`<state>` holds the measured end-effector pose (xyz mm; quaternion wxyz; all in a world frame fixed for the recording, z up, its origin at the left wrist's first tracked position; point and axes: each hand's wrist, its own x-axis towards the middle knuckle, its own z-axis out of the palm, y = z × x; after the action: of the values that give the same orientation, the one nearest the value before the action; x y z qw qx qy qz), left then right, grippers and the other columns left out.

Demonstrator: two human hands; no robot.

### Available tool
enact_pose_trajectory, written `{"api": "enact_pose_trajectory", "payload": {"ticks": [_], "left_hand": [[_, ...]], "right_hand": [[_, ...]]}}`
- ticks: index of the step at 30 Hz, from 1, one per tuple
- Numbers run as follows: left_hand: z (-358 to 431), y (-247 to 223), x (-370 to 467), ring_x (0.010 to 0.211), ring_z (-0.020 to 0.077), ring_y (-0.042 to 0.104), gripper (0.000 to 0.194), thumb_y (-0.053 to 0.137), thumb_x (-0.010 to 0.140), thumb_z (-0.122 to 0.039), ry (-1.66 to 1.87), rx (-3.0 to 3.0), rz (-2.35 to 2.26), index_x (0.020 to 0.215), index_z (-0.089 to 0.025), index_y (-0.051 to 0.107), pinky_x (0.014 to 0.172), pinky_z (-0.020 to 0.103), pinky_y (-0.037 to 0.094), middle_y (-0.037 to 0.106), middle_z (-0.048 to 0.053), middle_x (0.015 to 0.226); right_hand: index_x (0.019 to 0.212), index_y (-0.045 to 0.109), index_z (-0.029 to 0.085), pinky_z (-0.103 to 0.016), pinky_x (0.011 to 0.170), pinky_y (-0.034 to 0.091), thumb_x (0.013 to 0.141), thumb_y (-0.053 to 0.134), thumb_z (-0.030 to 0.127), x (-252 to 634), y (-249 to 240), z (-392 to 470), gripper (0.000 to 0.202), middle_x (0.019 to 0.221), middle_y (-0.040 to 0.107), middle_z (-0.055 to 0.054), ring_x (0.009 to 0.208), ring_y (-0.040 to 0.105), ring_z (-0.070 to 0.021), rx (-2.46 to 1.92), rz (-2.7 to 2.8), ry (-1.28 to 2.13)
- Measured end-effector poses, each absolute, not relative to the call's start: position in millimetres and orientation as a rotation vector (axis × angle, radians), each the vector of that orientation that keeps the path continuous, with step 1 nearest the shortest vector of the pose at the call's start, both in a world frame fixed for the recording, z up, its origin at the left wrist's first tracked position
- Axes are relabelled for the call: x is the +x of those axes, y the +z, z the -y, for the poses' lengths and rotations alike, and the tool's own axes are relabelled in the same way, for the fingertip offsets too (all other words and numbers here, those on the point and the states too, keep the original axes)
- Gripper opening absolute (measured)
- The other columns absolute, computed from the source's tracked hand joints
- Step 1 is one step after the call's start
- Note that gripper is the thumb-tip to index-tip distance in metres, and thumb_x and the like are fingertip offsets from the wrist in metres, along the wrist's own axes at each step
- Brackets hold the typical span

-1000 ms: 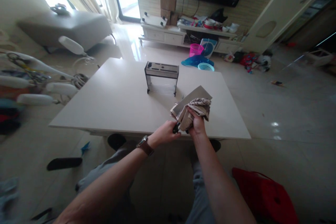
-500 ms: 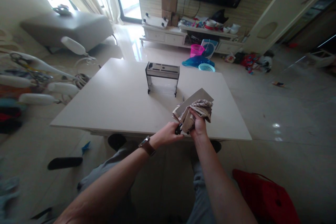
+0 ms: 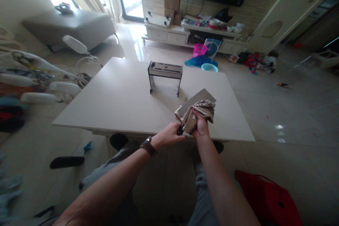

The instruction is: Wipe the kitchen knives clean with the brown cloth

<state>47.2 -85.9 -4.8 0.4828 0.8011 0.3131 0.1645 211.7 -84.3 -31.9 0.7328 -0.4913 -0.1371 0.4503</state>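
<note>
My left hand point(image 3: 173, 132) is closed round the black handle point(image 3: 180, 129) of a wide cleaver-like knife, whose flat grey blade point(image 3: 200, 97) points up and to the right. My right hand point(image 3: 201, 126) grips a bunched beige and brown patterned cloth point(image 3: 203, 107), which lies against the blade and covers its lower part. Both hands are near the front edge of the white table point(image 3: 119, 95). Behind them a knife-block-like stand point(image 3: 165, 70) with a slotted top and clear sides stands upright. A small pointed object point(image 3: 185, 97) is partly seen behind the blade.
White lamp arms point(image 3: 75, 45) reach in at the left of the table. Past its far edge are a blue-green basket point(image 3: 209, 67), a pink basket point(image 3: 199, 49) and a low cabinet point(image 3: 159, 35). A red item point(image 3: 267, 197) lies at the lower right.
The view has shifted very slightly. My hands, the knife and the cloth keep nearly the same pose.
</note>
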Motion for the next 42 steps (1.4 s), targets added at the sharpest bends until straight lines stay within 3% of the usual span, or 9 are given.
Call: {"api": "enact_pose_trajectory", "payload": {"ticks": [23,42], "left_hand": [[85.3,-9.0,45.4,0.065,0.0125,0.049,0.021,0.065,0.078,-0.026,0.422,1.983,-0.737,0.094,-0.012,0.066,0.06,0.025,0.035,0.063,0.0,0.077],[81.9,-15.5,37.5,0.074,0.0168,0.062,0.022,0.063,0.078,-0.019,0.378,1.995,-0.817,0.097,-0.012,0.072,0.067,0.025,0.042,0.074,0.006,0.087]], "right_hand": [[0.095,0.075,0.023,-0.038,0.092,0.063,0.061,0.091,0.029,207.9,-28.8,85.7,0.039,0.098,0.08,0.001,0.092,0.076,-0.0207,-1.106,0.164,1.012],[0.096,0.074,0.022,-0.04,0.096,0.062,0.059,0.091,0.028,197.3,-26.1,87.0,0.041,0.094,0.08,0.0,0.098,0.076,-0.0229,-1.103,0.185,1.04]]}}
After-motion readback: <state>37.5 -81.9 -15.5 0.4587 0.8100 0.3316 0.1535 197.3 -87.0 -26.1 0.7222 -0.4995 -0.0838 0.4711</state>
